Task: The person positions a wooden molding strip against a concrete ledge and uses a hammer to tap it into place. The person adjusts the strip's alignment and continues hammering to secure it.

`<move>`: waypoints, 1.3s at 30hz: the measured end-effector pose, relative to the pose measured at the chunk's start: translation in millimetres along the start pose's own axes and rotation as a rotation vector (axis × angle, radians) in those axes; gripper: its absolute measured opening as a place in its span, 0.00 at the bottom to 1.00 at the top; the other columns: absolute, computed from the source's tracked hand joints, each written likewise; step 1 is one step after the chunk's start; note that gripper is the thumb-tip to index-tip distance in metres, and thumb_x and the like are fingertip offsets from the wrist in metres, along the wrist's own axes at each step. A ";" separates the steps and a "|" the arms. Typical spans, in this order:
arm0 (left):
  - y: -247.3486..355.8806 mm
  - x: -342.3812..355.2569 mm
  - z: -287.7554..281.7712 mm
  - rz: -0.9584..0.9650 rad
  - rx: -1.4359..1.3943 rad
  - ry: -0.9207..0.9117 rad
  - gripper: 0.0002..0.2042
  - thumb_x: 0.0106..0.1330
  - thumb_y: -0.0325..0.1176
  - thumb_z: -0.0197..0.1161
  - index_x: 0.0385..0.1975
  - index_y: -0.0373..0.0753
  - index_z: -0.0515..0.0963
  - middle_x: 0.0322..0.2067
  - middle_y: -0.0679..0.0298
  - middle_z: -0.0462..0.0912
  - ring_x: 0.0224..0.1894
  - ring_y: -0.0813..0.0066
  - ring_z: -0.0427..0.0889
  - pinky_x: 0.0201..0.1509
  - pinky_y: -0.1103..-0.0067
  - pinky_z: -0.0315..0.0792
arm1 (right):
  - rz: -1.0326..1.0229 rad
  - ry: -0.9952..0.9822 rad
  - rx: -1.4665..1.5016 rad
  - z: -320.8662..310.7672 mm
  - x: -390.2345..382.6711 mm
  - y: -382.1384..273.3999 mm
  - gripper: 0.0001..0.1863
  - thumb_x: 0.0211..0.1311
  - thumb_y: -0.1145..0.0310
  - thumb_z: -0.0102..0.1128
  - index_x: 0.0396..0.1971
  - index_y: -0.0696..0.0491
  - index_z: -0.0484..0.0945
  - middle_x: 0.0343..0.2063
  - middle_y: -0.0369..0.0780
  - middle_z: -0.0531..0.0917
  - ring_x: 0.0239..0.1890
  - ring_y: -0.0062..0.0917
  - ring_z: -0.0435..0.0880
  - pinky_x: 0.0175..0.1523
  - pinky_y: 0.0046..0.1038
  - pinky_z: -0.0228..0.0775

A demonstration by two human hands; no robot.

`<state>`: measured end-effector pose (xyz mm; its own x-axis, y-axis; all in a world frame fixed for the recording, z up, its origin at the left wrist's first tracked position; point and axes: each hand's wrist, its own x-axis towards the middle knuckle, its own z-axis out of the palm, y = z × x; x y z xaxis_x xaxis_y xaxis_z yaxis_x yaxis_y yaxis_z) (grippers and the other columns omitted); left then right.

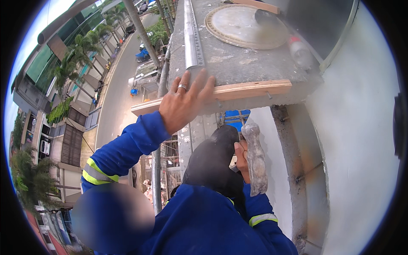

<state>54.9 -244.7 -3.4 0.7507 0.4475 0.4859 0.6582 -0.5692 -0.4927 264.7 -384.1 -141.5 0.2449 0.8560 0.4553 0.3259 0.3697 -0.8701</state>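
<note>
My left hand (pixel 185 101), with a ring on one finger, lies over a plywood strip (pixel 250 89) along the front edge of a concrete ledge (pixel 238 68). Its fingers are stretched out and spread over the strip's top; the thumb is hidden. Two nails stick out of the strip's front face, one nail (pixel 269 95) near the right end and another nail (pixel 219 103) nearer my hand. Lower down, my right hand (pixel 242 159) is closed round a hammer (pixel 256 163), below and apart from the strip. The hammer's head is caked in pale grey; its handle is mostly hidden.
On the ledge lie a perforated metal strip (pixel 192 38), a round lid (pixel 242 26) and a plastic bottle (pixel 300 53). A white wall (pixel 361 127) rises at the right. Scaffold pipes (pixel 156 178) stand at the left, with a street (pixel 117 97) far below.
</note>
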 end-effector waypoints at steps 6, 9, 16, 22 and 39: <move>0.4 -2.1 2.2 0.003 -0.049 0.039 0.29 0.69 0.42 0.62 0.68 0.40 0.67 0.66 0.49 0.70 0.59 0.41 0.77 0.61 0.56 0.76 | -0.372 0.090 0.228 21.7 20.3 9.3 0.16 0.58 0.74 0.61 0.15 0.61 0.66 0.11 0.40 0.66 0.14 0.28 0.67 0.23 0.30 0.59; 0.8 -2.1 0.1 0.013 -0.006 0.019 0.30 0.68 0.42 0.62 0.69 0.40 0.67 0.67 0.50 0.70 0.61 0.43 0.76 0.62 0.57 0.75 | -0.194 0.141 0.071 26.1 16.2 15.6 0.14 0.58 0.71 0.65 0.17 0.58 0.72 0.12 0.39 0.68 0.15 0.21 0.67 0.23 0.27 0.59; 2.7 -2.4 -0.1 -0.005 -0.024 0.011 0.30 0.67 0.38 0.63 0.70 0.40 0.66 0.68 0.51 0.70 0.63 0.46 0.75 0.64 0.58 0.73 | -0.387 0.084 0.135 -1.8 9.1 -5.3 0.13 0.60 0.73 0.59 0.17 0.59 0.71 0.13 0.41 0.71 0.14 0.28 0.69 0.23 0.28 0.61; 1.7 -2.0 -0.1 0.006 0.038 -0.007 0.31 0.68 0.42 0.63 0.70 0.40 0.66 0.68 0.51 0.70 0.63 0.45 0.75 0.64 0.58 0.73 | -0.354 0.044 -0.409 20.9 17.3 9.1 0.15 0.56 0.73 0.65 0.14 0.57 0.70 0.13 0.37 0.70 0.16 0.20 0.71 0.23 0.29 0.63; 3.6 -2.8 -1.3 0.012 -0.020 -0.026 0.30 0.66 0.34 0.62 0.70 0.39 0.66 0.68 0.50 0.69 0.63 0.45 0.76 0.62 0.57 0.75 | -0.074 0.071 0.178 13.5 0.6 17.4 0.15 0.60 0.71 0.62 0.15 0.56 0.72 0.13 0.39 0.70 0.16 0.22 0.71 0.22 0.29 0.61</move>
<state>55.1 -248.9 -5.6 0.7599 0.4584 0.4609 0.6482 -0.5883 -0.4836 258.1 -372.3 -158.9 0.2918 0.7990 0.5258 0.1800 0.4940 -0.8506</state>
